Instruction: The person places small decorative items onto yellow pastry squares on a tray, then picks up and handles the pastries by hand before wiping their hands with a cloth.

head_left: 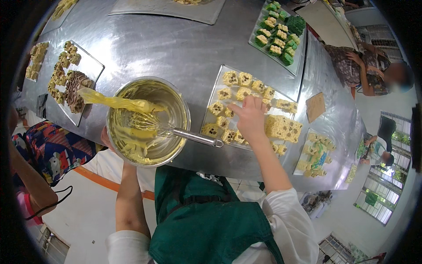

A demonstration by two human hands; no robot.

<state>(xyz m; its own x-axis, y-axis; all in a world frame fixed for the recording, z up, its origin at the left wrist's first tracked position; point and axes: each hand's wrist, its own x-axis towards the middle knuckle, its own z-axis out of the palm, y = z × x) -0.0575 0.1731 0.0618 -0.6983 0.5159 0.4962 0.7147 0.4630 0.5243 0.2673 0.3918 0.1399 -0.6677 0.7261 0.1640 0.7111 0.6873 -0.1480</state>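
Note:
A steel mixing bowl with yellow cream sits at the table's near edge. My left hand grips its underside at the left rim, mostly hidden by the bowl. A wire whisk lies in the bowl, its handle sticking out to the right. A yellow piping bag rests across the bowl's top left. My right hand reaches over a metal tray of yellow cake squares, index finger pointing left at one piece. A larger yellow cake block lies just right of that hand.
A tray of brown and yellow pieces lies at the left, a tray of green and yellow cakes at the far right, another tray near the right edge. A person in patterned clothing stands at my left; others sit at the right.

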